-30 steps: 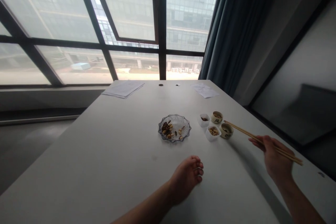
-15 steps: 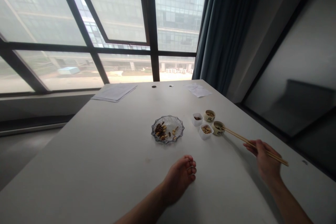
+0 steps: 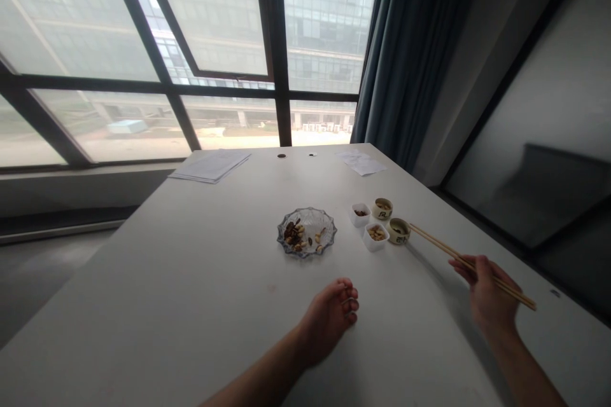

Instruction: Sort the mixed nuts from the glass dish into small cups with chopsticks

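My right hand (image 3: 491,289) grips a pair of wooden chopsticks (image 3: 458,257). Their tips are beside the right rim of a small round cup (image 3: 399,238) marked with a dark character; nothing shows between them. Behind that cup stands a similar round cup (image 3: 382,210) with small pieces inside. To their left are a white square cup (image 3: 359,219) of dark bits and another square cup (image 3: 376,241) holding tan nuts or seeds. My left hand (image 3: 328,318) rests on the table, fingers curled in and holding nothing visible. Beyond it, a scalloped glass dish (image 3: 329,222) contains mixed dark and pale nuts or seeds.
The white table (image 3: 205,280) reaches toward the windows. Papers lie at its far left (image 3: 210,165) and a crumpled sheet (image 3: 361,162) at its far right. Two round holes are near the back edge. A dark curtain (image 3: 401,63) hangs behind the right corner.
My right hand has shifted slightly right and drawn back, bringing the chopstick tips out of the nearer round cup to just right of its rim. My left hand stays put.
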`<state>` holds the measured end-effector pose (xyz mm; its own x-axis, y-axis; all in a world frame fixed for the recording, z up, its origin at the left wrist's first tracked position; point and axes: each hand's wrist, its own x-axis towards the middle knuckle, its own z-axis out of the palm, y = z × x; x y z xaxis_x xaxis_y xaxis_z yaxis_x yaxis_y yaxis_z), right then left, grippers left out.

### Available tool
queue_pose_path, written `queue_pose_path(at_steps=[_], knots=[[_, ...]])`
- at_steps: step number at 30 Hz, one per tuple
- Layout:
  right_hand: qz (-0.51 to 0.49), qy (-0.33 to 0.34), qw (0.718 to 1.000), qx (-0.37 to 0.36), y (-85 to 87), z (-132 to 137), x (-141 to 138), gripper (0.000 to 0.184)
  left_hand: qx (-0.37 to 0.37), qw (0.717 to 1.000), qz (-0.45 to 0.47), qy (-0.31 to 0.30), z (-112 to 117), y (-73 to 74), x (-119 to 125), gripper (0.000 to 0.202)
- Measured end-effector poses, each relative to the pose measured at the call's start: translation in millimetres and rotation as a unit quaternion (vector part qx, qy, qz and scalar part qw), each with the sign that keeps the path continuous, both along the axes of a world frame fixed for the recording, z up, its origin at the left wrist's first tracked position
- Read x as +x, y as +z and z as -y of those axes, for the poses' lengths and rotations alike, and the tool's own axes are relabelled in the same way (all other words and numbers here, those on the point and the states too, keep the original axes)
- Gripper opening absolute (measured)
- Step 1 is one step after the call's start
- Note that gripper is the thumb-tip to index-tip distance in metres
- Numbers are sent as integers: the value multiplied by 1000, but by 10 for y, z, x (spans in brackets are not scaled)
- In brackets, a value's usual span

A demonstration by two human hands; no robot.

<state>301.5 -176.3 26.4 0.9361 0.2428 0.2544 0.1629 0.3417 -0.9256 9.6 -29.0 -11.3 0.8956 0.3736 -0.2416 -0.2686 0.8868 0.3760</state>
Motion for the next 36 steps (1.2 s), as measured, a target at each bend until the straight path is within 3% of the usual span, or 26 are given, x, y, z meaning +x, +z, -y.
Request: queue_pose_path(at_steps=[4, 9, 15, 19, 25, 36], knots=[[29, 43, 999, -6, 206, -163, -149, 36, 0, 1000, -2, 1, 0, 11, 6, 13], [73, 134, 988, -37, 488, -538, -533, 30, 3, 1000, 2, 0, 5, 22, 19, 14], [125, 278, 944, -129, 655, -1057, -1046, 35, 5, 1000, 0, 3, 15, 24, 32, 15], [160, 317, 916, -187, 731, -1346, -1228, 40, -4, 1000, -2, 1, 19, 36, 40, 15], [231, 326, 874, -278, 755, -1616, -1252, 39, -16, 1000, -4, 8, 30, 36, 45, 15], [224, 380, 850, -287, 656, -1752, -1286, 39, -35, 999, -7, 4, 38, 35, 38, 16]])
